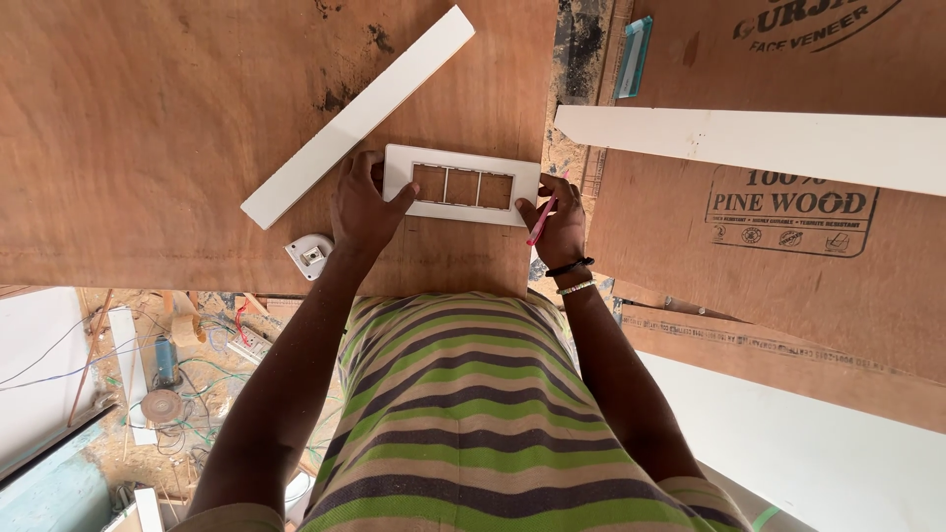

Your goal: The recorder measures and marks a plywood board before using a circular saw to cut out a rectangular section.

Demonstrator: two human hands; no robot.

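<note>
Seen from above, a person in a striped shirt leans over a plywood sheet (148, 128). At far left, below the sheet's edge, wires and small parts litter the floor (148, 374). A long white strip (357, 116) lies diagonally on the plywood, and a small white fitting (310, 254) sits near the sheet's edge. The left hand (363, 209) presses flat, fingers spread, with the thumb on the left end of a white frame (461, 184) with three openings, lying flat on the plywood. The right hand (560, 225) touches the frame's right end, fingers curled around a red pencil (541, 223). Further right, a white board (759, 143) rests across another plywood sheet (788, 256).
</note>
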